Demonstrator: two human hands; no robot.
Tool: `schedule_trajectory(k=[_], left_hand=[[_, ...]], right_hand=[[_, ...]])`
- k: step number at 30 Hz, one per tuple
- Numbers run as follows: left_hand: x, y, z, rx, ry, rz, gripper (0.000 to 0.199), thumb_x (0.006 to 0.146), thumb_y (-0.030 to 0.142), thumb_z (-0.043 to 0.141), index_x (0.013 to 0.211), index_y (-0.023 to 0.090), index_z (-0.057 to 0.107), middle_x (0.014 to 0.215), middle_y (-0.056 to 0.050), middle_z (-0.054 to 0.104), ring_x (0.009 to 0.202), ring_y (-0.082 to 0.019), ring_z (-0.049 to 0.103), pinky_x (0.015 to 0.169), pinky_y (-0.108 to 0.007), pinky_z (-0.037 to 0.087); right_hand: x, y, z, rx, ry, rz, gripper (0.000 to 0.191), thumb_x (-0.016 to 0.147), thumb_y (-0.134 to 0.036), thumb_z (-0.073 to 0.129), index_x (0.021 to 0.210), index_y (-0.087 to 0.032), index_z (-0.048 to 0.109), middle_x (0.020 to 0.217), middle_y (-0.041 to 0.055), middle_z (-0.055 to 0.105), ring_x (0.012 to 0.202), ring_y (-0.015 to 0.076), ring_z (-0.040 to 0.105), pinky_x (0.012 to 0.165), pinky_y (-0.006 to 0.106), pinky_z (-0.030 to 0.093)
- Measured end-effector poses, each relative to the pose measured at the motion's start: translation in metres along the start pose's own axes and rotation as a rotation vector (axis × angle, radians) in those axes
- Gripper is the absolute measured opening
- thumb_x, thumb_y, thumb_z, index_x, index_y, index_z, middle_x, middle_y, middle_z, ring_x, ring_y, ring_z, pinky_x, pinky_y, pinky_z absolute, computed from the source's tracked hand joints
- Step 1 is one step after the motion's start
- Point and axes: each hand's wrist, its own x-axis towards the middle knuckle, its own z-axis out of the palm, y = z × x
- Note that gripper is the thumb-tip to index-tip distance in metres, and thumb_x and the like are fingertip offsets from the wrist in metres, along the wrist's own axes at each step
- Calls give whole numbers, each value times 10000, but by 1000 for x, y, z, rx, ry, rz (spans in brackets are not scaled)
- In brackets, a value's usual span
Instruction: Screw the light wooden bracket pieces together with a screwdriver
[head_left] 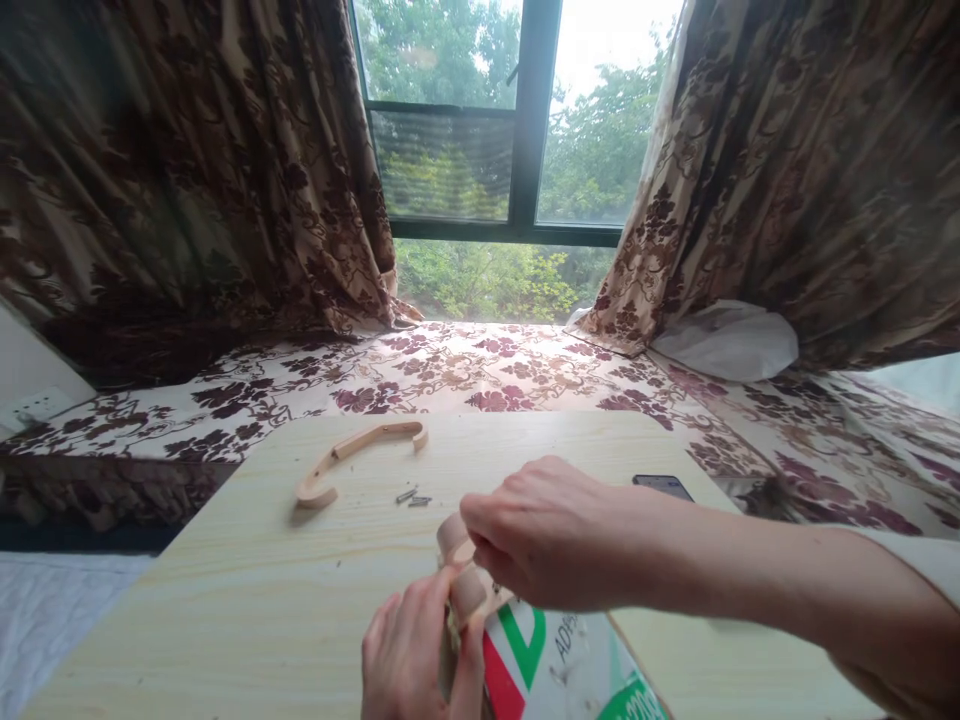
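Observation:
My left hand (420, 640) is wrapped round a pale wooden piece (469, 592) with rounded ends, at the front of the table. My right hand (532, 535) is closed in a fist above that piece; whatever is inside its fingers is hidden. Under both hands lies a printed carton (559, 665) in white, green and red, and the wooden piece rests at its far left end. Farther left on the table is a curved wooden part (360, 440), hook-shaped at its ends. Several small metal pins or screws (414, 498) lie between it and my hands.
The light wood table (225, 590) has a dark phone (663, 487) near its right edge, behind my right forearm. Beyond stands a ledge with a flowered cover (480, 370), bearing a white plastic bag (727, 340). Patterned curtains (300, 180) flank the window.

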Motion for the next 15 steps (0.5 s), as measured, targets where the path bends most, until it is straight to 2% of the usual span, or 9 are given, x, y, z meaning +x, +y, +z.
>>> schedule_trajectory(k=[3,7,11,15], left_hand=[[4,3,-5,0,-4,-36,389,862,319,525,1220,188,445,1106,-63,617,1020,-185,567,892,-344,425],[8,4,-9,32,3,23,401,844,274,544,1230,213,454,1094,-48,617,1004,-191,551,910,-359,387],[6,2,-7,92,29,75,433,825,263,562,1241,184,471,1082,-60,625,987,-212,536,921,-384,356],[6,4,-5,119,45,76,457,808,250,581,1244,156,480,1044,-75,629,966,-225,532,924,-407,348]], right_hand=[[-5,2,-9,-2,-38,-86,98,822,-174,494,800,-162,588,674,34,634,516,123,493,444,264,228],[-9,5,-14,-30,-68,-188,133,821,-90,479,790,-143,598,758,61,643,618,135,529,498,266,289],[-7,9,-6,-8,-92,-146,127,827,-101,486,841,-145,604,757,57,650,634,142,538,520,268,310],[-7,11,-1,-4,-65,-51,160,836,-166,468,798,-139,622,691,63,653,548,135,524,468,267,269]])
